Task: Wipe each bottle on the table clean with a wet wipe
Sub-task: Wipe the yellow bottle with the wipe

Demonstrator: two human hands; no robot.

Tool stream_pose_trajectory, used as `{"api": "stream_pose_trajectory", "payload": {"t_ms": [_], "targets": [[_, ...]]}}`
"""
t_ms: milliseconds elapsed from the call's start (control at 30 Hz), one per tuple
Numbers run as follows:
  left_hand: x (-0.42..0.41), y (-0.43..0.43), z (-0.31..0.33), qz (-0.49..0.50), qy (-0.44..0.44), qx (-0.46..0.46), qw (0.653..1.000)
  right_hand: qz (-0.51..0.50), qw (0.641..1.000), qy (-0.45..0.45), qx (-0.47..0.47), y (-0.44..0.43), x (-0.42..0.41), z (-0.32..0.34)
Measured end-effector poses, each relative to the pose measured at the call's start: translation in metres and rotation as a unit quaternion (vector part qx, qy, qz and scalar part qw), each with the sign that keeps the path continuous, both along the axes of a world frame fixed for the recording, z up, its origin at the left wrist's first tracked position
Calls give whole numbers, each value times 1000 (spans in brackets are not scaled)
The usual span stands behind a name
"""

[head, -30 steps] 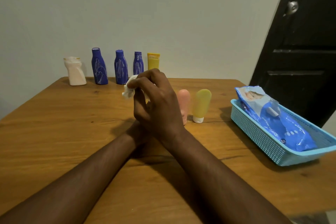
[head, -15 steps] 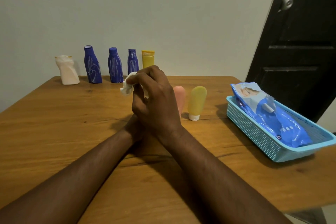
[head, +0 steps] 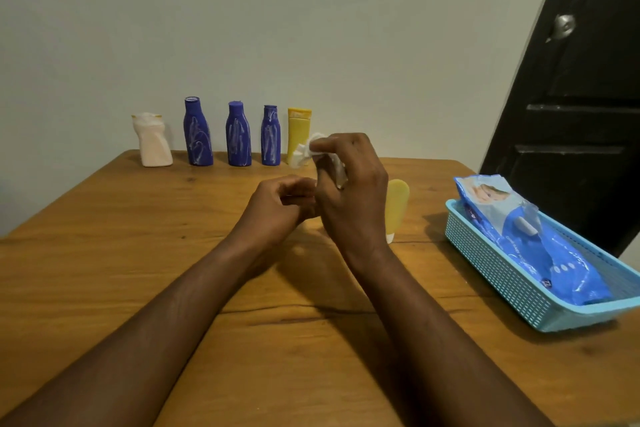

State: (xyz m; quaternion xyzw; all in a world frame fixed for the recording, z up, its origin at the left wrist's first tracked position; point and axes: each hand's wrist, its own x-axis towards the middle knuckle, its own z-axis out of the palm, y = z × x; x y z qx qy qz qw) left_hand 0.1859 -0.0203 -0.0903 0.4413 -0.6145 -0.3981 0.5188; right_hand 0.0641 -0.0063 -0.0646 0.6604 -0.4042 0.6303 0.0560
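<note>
Crumpled white wipe (head: 304, 152) in right hand (head: 350, 199)

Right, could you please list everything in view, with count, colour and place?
table: one, brown wood
blue bottles: three, blue, white-streaked, back row
white bottle: one, white, back row's left end
yellow tube: one, yellow, back row's right end
squeeze bottle: one, yellow-green, behind right hand
wet wipe: one, white, in right hand's grip
basket: one, light blue, table's right side
wipes pack: one, blue, in basket
door: one, black, far right
left hand: one, curled, beside right hand
right hand: one, pinching wet wipe
</note>
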Motion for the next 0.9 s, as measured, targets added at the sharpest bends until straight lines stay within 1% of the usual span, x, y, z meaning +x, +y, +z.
{"api": "stream_pose_trajectory", "payload": {"t_ms": [133,233,300,500,600,700,833,900], "targets": [[15,-9,6,36,20,2,999,2,1000,-26,-2,-2,-6,1],[23,-20,9,66,14,13,998,1,999,-47,7,-5,-9,2],[28,-30,15,78,15,5,997,10,998,-61,15,-6,-11,3],[34,-68,41,98,-51,-48,993,19,998,-62,25,-16,-15,39],[35,-91,58,113,-102,-80,985,24,995,-72,58,-37,-18,65],[34,-121,76,128,-180,-120,968,32,987,-95,125,-66,-22,83],[33,-166,97,138,-317,-167,923,48,973,-117,193,-106,-29,97],[31,-193,106,135,-411,-167,886,32,968,-103,226,-124,-33,102]]}}
